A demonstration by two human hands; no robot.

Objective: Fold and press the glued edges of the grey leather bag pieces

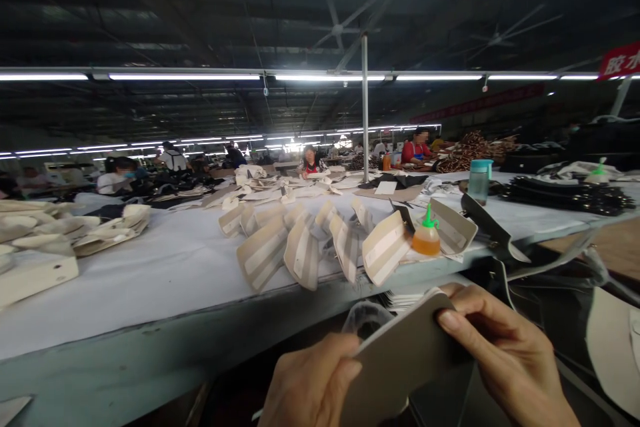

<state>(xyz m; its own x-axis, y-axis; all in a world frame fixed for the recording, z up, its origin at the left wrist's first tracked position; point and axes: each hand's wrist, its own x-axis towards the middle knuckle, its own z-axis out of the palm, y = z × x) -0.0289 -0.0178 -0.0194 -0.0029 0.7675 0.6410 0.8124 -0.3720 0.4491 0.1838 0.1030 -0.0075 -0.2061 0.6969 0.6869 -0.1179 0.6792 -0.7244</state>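
Observation:
Between my two hands, in front of the table edge, I hold a flat dark grey-brown panel (400,353) with a pale upper edge. My left hand (313,380) pinches its left end between thumb and fingers. At the upper right corner, my right hand (500,347) grips it, thumb on the near face. Just beyond, several curved beige panels (303,253) with grey strips stand in rows along the table edge. Beside them is a squeeze bottle (427,240) with a green nozzle and amber liquid. Below the edge, a stack of thin pale sheets (405,300) shows partly behind the panel.
A white-covered table (165,267) stretches ahead. Beige pieces (105,233) are heaped at left; dark panels (565,195) are stacked at right near a teal-lidded water bottle (479,183). A metal post (365,107) rises mid-table. Several people work farther back. Dark and pale pieces hang at lower right.

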